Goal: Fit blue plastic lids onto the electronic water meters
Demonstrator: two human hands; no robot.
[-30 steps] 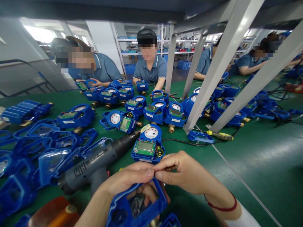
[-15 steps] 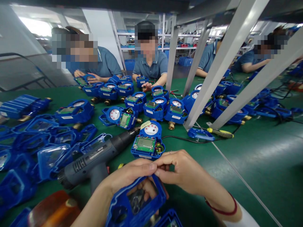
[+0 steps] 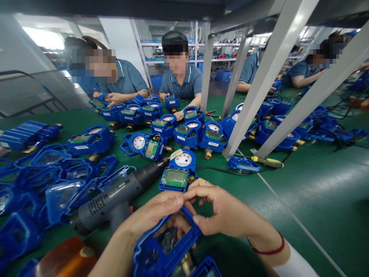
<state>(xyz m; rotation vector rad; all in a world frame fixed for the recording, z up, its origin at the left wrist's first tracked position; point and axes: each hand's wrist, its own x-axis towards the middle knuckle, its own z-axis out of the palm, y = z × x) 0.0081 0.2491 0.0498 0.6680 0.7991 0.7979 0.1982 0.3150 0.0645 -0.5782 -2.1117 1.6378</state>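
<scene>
My left hand (image 3: 161, 207) is closed on a blue plastic meter cover (image 3: 171, 254) with a see-through window, its thumb along the top edge and fingers behind. At the upper right corner of that cover, my right hand (image 3: 220, 209) is closed, thumb and fingers gripping the rim. Just beyond my hands stands a blue water meter (image 3: 184, 159), its green circuit board and display exposed. Below the cover, part of another blue housing (image 3: 206, 265) and a brass fitting (image 3: 186, 263) show. Whether a small part sits between my fingertips, I cannot tell.
A heat gun (image 3: 115, 196) lies on the left, beside a pile of blue covers (image 3: 65, 190). Several more meters (image 3: 213, 136) stand farther back. Metal legs (image 3: 259, 77) rise on the right near a yellow screwdriver (image 3: 268, 161). Co-workers (image 3: 181, 82) sit across the table.
My right thumb has slid down along the cover's right rim, and its fingers have spread a little from the thumb. The cover has tilted slightly, showing more of the brass fitting.
</scene>
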